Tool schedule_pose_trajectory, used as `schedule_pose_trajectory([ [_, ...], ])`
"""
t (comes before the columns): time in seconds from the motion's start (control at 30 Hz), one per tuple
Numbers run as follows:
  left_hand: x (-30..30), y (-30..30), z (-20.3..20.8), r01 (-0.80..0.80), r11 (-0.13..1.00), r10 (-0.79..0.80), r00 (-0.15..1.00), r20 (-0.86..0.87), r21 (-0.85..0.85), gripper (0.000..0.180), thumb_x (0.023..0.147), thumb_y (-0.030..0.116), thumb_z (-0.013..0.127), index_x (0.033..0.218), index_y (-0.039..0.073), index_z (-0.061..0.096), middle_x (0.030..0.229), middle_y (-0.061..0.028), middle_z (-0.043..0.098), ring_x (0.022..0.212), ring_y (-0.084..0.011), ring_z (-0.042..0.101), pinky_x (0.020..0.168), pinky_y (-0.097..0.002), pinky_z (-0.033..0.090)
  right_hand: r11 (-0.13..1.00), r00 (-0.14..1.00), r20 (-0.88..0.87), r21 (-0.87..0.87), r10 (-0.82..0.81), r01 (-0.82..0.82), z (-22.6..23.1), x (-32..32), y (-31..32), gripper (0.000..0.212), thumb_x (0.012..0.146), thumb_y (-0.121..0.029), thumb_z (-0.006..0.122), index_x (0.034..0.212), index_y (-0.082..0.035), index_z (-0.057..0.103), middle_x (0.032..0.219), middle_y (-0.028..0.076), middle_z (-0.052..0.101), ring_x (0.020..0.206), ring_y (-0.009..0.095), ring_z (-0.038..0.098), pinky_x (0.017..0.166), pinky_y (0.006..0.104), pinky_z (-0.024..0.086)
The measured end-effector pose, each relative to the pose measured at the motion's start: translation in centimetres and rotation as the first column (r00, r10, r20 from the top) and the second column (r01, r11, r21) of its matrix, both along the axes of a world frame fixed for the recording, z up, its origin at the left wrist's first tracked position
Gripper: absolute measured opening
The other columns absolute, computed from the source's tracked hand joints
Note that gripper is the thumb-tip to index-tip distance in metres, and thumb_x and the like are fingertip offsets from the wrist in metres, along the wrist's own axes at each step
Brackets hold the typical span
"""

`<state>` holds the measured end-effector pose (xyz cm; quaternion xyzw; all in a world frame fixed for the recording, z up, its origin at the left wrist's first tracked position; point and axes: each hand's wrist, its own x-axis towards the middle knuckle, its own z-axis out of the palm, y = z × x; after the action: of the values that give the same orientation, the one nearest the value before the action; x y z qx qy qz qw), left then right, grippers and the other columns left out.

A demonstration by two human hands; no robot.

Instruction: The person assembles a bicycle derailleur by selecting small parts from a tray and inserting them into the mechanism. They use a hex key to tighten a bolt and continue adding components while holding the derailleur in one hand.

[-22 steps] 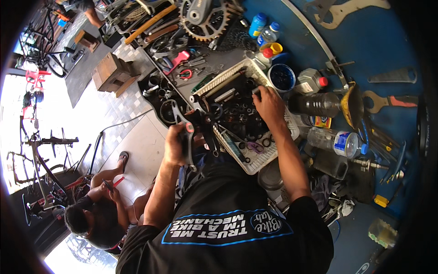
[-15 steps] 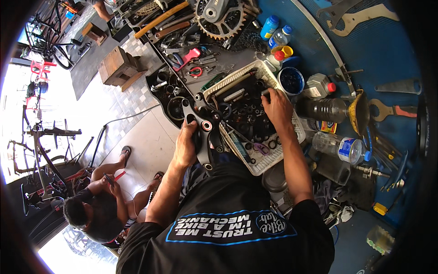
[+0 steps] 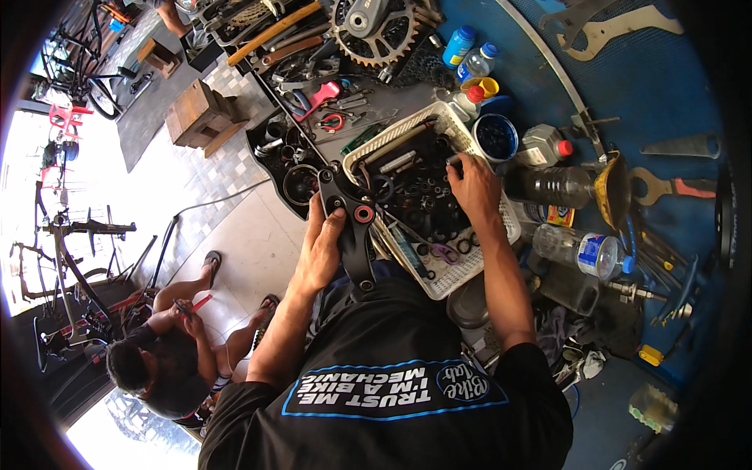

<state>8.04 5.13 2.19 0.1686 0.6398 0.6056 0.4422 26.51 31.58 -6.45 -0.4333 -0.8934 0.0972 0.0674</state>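
Observation:
My left hand [image 3: 319, 249] grips a black bike suspension link [image 3: 357, 249], thumb on its face and fingers behind. The link has round eyelets at its ends and a red-ringed bore in the middle. It hangs over the near left edge of a white plastic basket [image 3: 479, 270]. Over the basket's right side, my right hand [image 3: 476, 192] pinches a small grey cylindrical piece [image 3: 453, 160] between thumb and fingers. Below it in the basket lie several dark rings, small bearings and metal tubes, along with a purple piece [image 3: 445, 253].
A black tray of round parts [image 3: 301, 184] adjoins the basket's left side. Tools and a crankset with chainring [image 3: 376, 31] lie beyond. Bottles, an open tub of dark blue stuff [image 3: 496, 138] and wrenches line the right. Another person [image 3: 160, 364] sits at lower left, holding a phone-like object.
My left hand has turned the link, so its broad face and red-ringed bore now show. My right hand stays at nearly the same spot over the basket.

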Motion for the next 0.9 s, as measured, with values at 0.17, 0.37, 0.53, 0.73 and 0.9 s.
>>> schedule_pose_trajectory([
  [0.17, -0.2, -0.4, -1.0, -0.010, 1.000, 0.008, 0.997, 0.079, 0.027, 0.044, 0.111, 0.022, 0.045, 0.150, 0.002, 0.043, 0.131, -0.0111, 0.061, 0.118, -0.0169, 0.057, 0.104, -0.0317, 0.045, 0.999, 0.996, -0.083, 0.010, 0.036, -0.035, -0.1, 0.6, 0.2, 0.038, 0.093, -0.023, 0.075, 0.127, -0.007, 0.069, 0.110, 0.013, 0.074, 0.100, 0.033, 0.072, 0.085, 0.0434, 0.058],
  [0.37, -0.1, -0.2, 0.1, -0.021, 1.000, 0.020, 0.997, 0.069, 0.011, 0.044, 0.111, 0.023, 0.046, 0.150, 0.002, 0.045, 0.133, -0.0106, 0.063, 0.118, -0.0167, 0.060, 0.104, -0.0301, 0.047, 0.998, 0.985, -0.165, 0.028, 0.052, -0.048, -0.5, 0.7, 0.4, 0.039, 0.092, -0.016, 0.074, 0.130, -0.010, 0.069, 0.108, 0.011, 0.074, 0.096, 0.033, 0.072, 0.080, 0.0444, 0.057],
  [0.53, -0.2, -0.6, -0.5, -0.038, 0.999, 0.036, 0.994, 0.101, 0.014, 0.045, 0.112, 0.026, 0.047, 0.150, 0.003, 0.045, 0.131, -0.0100, 0.065, 0.116, -0.0165, 0.062, 0.101, -0.0301, 0.049, 0.998, 0.991, -0.130, -0.046, 0.032, -0.038, 0.0, 0.5, 0.6, 0.040, 0.094, -0.015, 0.072, 0.133, -0.008, 0.067, 0.112, 0.013, 0.075, 0.101, 0.034, 0.073, 0.085, 0.0439, 0.058],
  [0.73, -0.4, -0.7, -1.0, -0.032, 0.999, 0.030, 0.991, 0.131, 0.014, 0.040, 0.112, 0.027, 0.046, 0.145, 0.005, 0.050, 0.125, -0.0087, 0.067, 0.112, -0.0158, 0.064, 0.097, -0.0299, 0.051, 0.987, 0.948, -0.317, -0.149, 0.015, -0.066, 0.2, 0.9, 1.0, 0.045, 0.094, -0.006, 0.067, 0.139, -0.010, 0.064, 0.109, 0.012, 0.078, 0.093, 0.035, 0.074, 0.081, 0.0444, 0.057],
  [0.9, -0.3, -0.6, -1.6, -0.049, 0.998, 0.040, 0.982, 0.185, 0.049, 0.038, 0.112, 0.026, 0.045, 0.146, 0.007, 0.049, 0.124, -0.0088, 0.068, 0.111, -0.0155, 0.065, 0.095, -0.0299, 0.052, 0.965, 0.907, -0.417, -0.214, 0.050, -0.152, 1.2, 1.4, 1.1, 0.046, 0.096, -0.002, 0.062, 0.141, -0.011, 0.063, 0.111, 0.013, 0.078, 0.090, 0.035, 0.075, 0.080, 0.0444, 0.058],
])
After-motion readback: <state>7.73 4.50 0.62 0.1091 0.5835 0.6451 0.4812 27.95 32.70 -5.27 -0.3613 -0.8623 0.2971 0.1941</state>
